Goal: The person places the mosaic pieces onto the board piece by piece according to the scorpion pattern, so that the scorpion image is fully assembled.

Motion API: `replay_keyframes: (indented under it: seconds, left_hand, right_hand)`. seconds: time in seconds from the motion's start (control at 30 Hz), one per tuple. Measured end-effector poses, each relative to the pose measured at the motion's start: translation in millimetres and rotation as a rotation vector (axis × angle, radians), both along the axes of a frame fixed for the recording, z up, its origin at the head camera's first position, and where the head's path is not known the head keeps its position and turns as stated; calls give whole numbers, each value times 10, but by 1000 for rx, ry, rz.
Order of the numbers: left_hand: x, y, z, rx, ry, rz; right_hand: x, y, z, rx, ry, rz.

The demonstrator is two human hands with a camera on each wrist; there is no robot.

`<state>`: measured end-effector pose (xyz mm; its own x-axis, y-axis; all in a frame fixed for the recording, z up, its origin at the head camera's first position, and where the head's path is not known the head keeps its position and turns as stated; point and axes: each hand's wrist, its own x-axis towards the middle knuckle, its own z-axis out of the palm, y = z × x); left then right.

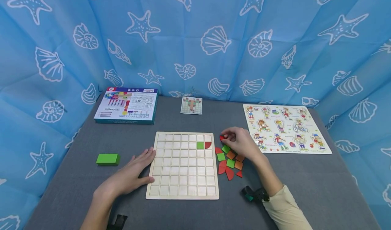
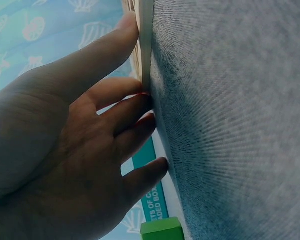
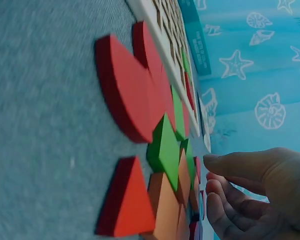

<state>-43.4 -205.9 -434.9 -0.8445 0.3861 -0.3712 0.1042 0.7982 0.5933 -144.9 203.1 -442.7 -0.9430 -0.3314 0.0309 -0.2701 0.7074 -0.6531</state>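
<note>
A wooden grid board [image 1: 182, 197] lies on the grey table, with a green square [image 1: 200, 145] and a red quarter-circle piece [image 1: 208, 145] in neighbouring cells near its top right. My left hand [image 1: 129, 174] rests along the board's left edge, fingers extended and thumb apart; the left wrist view has the thumb against the board's side. Right of the board, my right hand [image 1: 239, 142] pinches a red piece [image 1: 222, 138] at its fingertips, which partly hide its shape. Just below lie loose red quarter-circle pieces [image 1: 222, 167], green squares [image 1: 230, 163], orange squares [image 1: 239, 165] and a red triangle [image 1: 239, 173].
Behind the board stands a small pattern card [image 1: 191, 105]. At the back left is a flat printed box [image 1: 126, 106], with a green block [image 1: 108, 159] in front of it. A picture puzzle board [image 1: 287, 128] lies at the right, and a blue curtain [image 1: 195, 36] surrounds the table.
</note>
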Motion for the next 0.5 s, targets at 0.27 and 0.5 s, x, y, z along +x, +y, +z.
replay_keyframes:
  seconds: [0.27,0.5]
  left_hand:
    - [-7,1,-4,-10,-6,4]
    - [-10,0,-5,-13,-15,9]
  right_hand:
    - [-51,19,-23,76,-1,-6]
    - [-53,-9,-22,95,4,-3]
